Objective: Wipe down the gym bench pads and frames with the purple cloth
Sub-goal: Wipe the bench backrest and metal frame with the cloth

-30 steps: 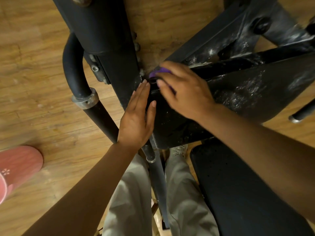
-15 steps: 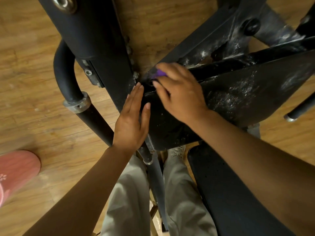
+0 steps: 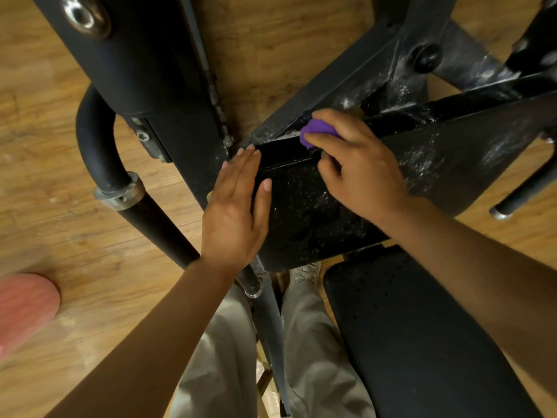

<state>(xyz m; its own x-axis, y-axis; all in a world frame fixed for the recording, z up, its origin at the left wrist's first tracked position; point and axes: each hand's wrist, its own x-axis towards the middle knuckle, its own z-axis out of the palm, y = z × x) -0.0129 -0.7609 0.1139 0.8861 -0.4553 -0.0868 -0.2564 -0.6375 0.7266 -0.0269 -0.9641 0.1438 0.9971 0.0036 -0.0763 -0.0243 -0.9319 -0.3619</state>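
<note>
My right hand grips the bunched purple cloth and presses it onto the top edge of a black frame plate speckled with white dust. Only a small purple bulge shows past the fingers. My left hand lies flat with straight fingers on the plate's left edge, beside a black upright post. A black seat pad sits below my right forearm.
A black curved tube with a metal collar runs down the left side. Dusty frame bars cross at the upper right. A pink object lies on the wooden floor at the left. My legs stand under the frame.
My right hand has slid the cloth to the right along the plate's top edge, uncovering a wiped dark strip. More purple shows now. My left hand has stayed flat in place.
</note>
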